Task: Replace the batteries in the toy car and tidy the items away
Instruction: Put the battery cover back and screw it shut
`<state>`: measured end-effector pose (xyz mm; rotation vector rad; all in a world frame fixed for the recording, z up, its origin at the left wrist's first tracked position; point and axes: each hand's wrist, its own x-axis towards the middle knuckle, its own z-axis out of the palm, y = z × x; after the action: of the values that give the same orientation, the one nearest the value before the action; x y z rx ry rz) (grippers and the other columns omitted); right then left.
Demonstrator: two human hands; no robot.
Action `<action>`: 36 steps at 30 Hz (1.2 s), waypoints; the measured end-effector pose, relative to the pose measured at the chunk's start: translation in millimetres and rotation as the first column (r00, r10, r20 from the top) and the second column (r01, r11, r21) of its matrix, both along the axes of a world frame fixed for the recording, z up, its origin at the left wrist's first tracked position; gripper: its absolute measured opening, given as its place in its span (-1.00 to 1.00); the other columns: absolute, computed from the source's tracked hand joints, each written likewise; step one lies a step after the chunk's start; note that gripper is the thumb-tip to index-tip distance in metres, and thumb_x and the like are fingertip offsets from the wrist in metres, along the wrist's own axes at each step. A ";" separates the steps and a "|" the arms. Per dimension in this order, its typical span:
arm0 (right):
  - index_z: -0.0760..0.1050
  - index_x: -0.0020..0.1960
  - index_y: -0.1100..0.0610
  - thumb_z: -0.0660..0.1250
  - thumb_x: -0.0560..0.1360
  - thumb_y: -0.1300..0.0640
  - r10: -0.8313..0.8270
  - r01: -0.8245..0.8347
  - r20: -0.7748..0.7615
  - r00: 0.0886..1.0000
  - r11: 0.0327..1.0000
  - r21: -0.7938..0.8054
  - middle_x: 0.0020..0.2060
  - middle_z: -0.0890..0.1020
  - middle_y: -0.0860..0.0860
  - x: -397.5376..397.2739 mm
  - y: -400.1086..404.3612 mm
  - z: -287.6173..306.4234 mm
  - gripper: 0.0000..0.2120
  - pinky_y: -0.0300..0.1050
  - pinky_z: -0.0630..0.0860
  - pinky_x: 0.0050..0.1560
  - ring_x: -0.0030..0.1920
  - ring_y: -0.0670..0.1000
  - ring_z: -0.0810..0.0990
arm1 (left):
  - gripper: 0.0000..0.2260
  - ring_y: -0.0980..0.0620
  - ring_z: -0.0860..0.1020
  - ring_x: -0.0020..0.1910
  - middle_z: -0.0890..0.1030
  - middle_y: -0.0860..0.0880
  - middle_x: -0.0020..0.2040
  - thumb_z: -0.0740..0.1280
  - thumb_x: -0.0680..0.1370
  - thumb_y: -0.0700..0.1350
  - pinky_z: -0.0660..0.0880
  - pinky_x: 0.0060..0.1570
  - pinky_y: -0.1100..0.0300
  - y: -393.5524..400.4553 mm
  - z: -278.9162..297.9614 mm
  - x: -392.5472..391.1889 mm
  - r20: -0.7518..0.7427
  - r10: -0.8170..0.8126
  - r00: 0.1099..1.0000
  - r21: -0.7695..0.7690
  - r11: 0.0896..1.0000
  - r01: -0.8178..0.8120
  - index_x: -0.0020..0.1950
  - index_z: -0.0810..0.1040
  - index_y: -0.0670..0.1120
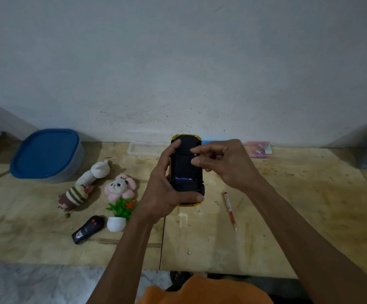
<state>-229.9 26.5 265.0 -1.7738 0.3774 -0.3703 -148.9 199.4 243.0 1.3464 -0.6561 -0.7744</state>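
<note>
A yellow toy car (pixel 185 170) is held upside down above the table, its black underside facing me. My left hand (pixel 165 189) grips it from the left, thumb across the near end and fingers along the far side. My right hand (pixel 222 163) touches the black battery cover with curled fingertips near the car's middle. A strip of blue battery (pixel 183 178) shows in a gap at the cover's near edge. A red and white screwdriver (pixel 230 210) lies on the table to the right. The black remote control (pixel 88 229) lies at the left.
A wooden table (pixel 287 216) against a white wall. A blue-lidded tub (pixel 46 154) stands at the back left, a clear tray (pixel 145 148) and a pink packet (pixel 258 149) at the back. Two plush toys (pixel 119 187) and a small potted plant (pixel 119 213) sit left of the car.
</note>
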 end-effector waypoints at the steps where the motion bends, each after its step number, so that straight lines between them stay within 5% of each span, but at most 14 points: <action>1: 0.70 0.04 0.12 0.55 0.41 0.21 0.013 -0.012 0.006 1.000 1.000 -0.020 -0.22 0.71 0.10 0.5 -0.7 1.8 -0.79 -0.22 0.55 -0.25 -0.32 -0.12 0.60 | 0.05 -0.06 0.64 0.19 0.40 0.01 0.44 0.57 0.24 -0.52 0.67 -0.10 0.02 0.0 1.8 0.4 0.015 0.002 1.000 -0.011 1.000 -0.001 0.57 0.22 0.08; 17: 0.71 0.04 0.12 0.55 0.41 0.16 0.025 -0.028 -0.019 1.000 0.982 -0.189 -0.21 0.71 -0.13 5.6 -6.6 12.1 -0.79 -0.32 0.53 -0.17 -0.21 -0.24 0.65 | 0.05 -0.02 0.61 0.23 0.44 0.15 0.41 0.60 0.23 -0.49 0.66 -0.09 0.01 -3.8 5.2 2.7 0.044 -0.001 0.999 -0.014 1.000 0.002 0.56 0.24 0.10; 24: 0.72 0.02 0.09 0.57 0.39 0.15 0.035 -0.060 -0.099 0.994 0.965 -0.256 -0.24 0.70 -0.14 12.1 -8.3 15.0 -0.79 -0.37 0.51 -0.18 -0.24 -0.26 0.64 | 0.04 -0.04 0.59 0.27 0.44 0.15 0.41 0.62 0.22 -0.46 0.65 0.03 -0.08 -3.4 0.7 2.9 0.030 0.014 0.999 0.009 1.000 -0.014 0.55 0.26 0.12; 29: 0.71 0.07 0.10 0.55 0.41 0.12 0.041 -0.098 -0.159 0.986 0.922 -0.374 -0.08 0.74 -0.01 14.6 -4.8 12.1 -0.76 -0.13 0.61 0.02 -0.08 -0.07 0.69 | 0.04 -0.09 0.58 0.29 0.49 0.26 0.35 0.62 0.20 -0.48 0.64 0.03 -0.21 -3.1 -5.3 1.8 -0.024 0.025 0.999 0.024 0.999 -0.025 0.53 0.31 0.14; 36: 0.69 0.09 0.10 0.57 0.39 0.10 0.007 -0.068 -0.159 0.987 0.921 -0.384 -0.20 0.73 -0.02 16.6 -0.5 6.8 -0.72 -0.25 0.57 -0.07 -0.18 -0.12 0.67 | 0.05 -0.07 0.59 0.27 0.53 0.29 0.29 0.62 0.19 -0.49 0.65 0.00 -0.16 -1.8 -7.0 2.0 -0.054 0.051 0.997 0.048 0.998 -0.048 0.49 0.34 0.21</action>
<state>-213.2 26.0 271.8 -2.2063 0.3982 -0.2938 -146.9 197.6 236.0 1.3737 -0.5622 -0.7883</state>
